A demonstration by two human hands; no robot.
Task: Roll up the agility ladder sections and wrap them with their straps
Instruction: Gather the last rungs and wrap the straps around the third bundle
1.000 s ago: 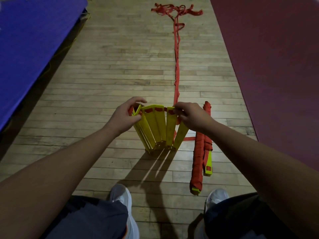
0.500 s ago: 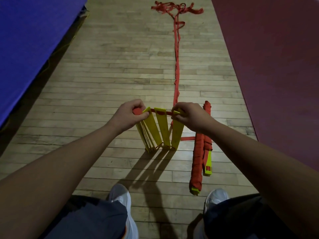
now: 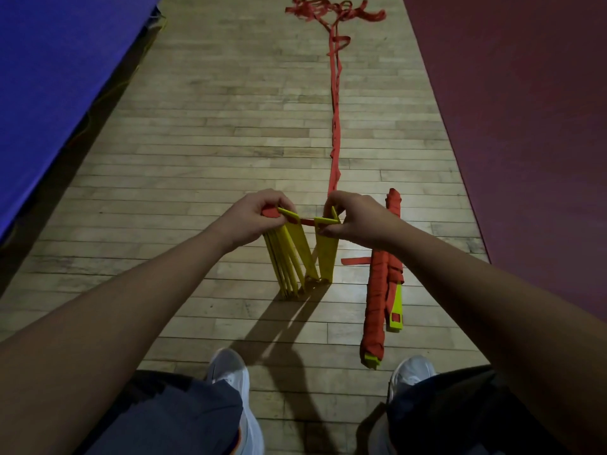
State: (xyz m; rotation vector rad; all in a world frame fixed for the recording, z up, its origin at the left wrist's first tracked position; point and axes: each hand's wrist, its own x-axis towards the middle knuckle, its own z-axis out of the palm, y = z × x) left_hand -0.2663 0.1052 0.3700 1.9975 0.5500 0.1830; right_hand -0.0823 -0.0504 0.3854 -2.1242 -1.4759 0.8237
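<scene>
- Agility ladder rungs (image 3: 289, 257), yellow and flat, stand on end on the wooden floor (image 3: 197, 159) in front of the person, spread at the top and gathered at the bottom.
- Left hand (image 3: 253, 221) curls its fingers round the top ends of the packed rungs and pinches them together; a bit of red shows at the thumb.
- Right hand (image 3: 358, 221) pinches the top of one separate rung (image 3: 326, 254), which stands just beside the stack.
- Short strap (image 3: 307, 222), red, runs between the two hands and links the stack to that rung.
- Long strap (image 3: 335, 126) trails from beside the right hand along the floor to a tangled heap (image 3: 331, 11) at the far end.
- Wrapped bundle (image 3: 381, 290), bound in red with yellow ends showing, lies on the floor to the right of the standing rungs.
- Blue mat (image 3: 49, 60) borders the floor on the left, dark red mat (image 3: 525, 126) on the right.
</scene>
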